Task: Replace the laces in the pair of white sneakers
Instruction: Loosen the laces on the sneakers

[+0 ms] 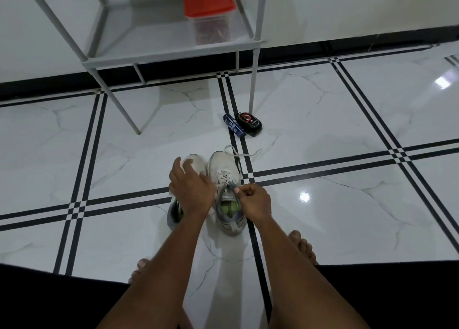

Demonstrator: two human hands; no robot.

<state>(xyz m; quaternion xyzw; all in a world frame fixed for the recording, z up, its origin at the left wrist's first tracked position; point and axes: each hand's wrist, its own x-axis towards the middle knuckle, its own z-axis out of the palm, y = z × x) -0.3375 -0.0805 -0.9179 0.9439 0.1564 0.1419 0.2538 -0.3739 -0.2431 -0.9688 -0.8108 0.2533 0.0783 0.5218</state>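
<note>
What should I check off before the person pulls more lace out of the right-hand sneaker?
1. Right hand has a grip at the tongue top of the right sneaker: ok.
2. Whether that grip is on lace or tongue: cannot tell.
3. Left hand rests on the left sneaker, not steadying the one being unlaced: not ok.
4. Lace partly loosened, its end trailing on the floor: ok.
5. Replacement laces in view: cannot tell.

Red-lidded box (pixel 208 11) on rack (pixel 159 53)
</note>
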